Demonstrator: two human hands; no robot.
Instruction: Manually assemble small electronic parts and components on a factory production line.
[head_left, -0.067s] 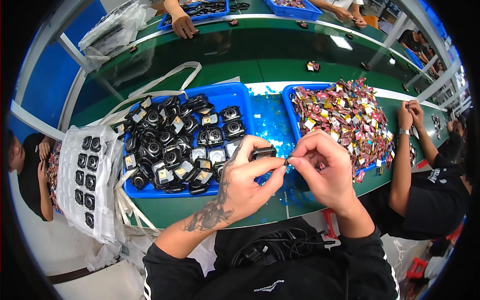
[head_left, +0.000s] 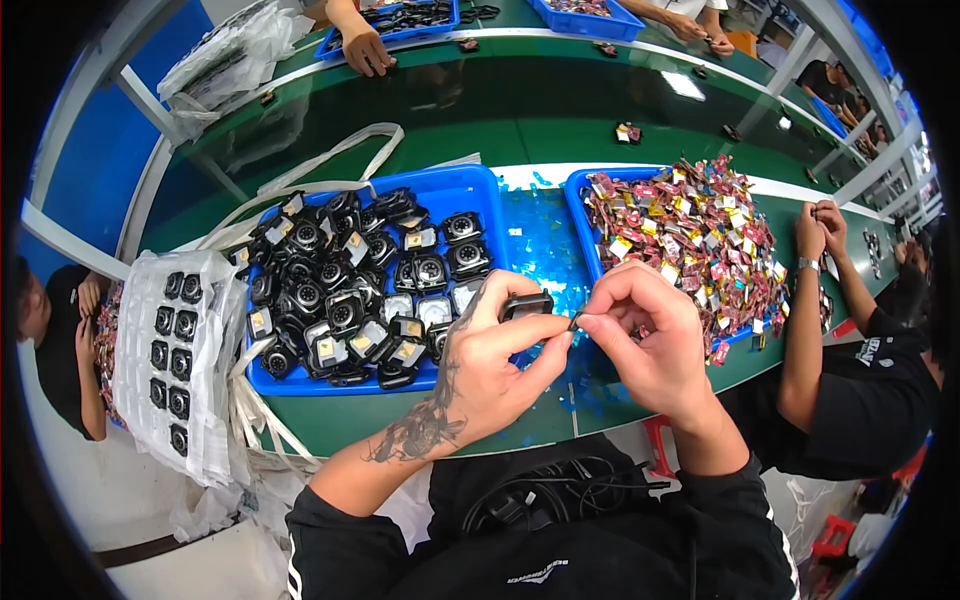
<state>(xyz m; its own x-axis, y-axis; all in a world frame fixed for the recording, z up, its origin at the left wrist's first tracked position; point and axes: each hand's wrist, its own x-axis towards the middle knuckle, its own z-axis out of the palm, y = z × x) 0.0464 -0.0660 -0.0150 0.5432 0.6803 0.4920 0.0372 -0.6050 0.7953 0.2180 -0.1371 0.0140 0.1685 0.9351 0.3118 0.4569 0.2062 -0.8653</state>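
Note:
My left hand [head_left: 490,350] is closed round a black watch case [head_left: 527,305], which shows above the forefinger. Its thumb and forefinger tips reach a small dark piece [head_left: 576,321] between the two hands. My right hand [head_left: 650,340] pinches that piece from the other side; the piece is too small to name, and whether it joins the case is hidden. To the left, a blue tray [head_left: 497,215] is heaped with black watch cases [head_left: 345,310]. A second blue tray [head_left: 578,215] on the right holds a pile of small red, yellow and silver parts [head_left: 690,250].
Blue film scraps [head_left: 545,245] lie between the trays. White plastic sheets with watch cases [head_left: 180,345] stand at the left edge. Beyond the trays runs a green belt [head_left: 500,110] with scattered parts. Co-workers' hands [head_left: 368,50] are across it, and a co-worker [head_left: 850,370] sits at right.

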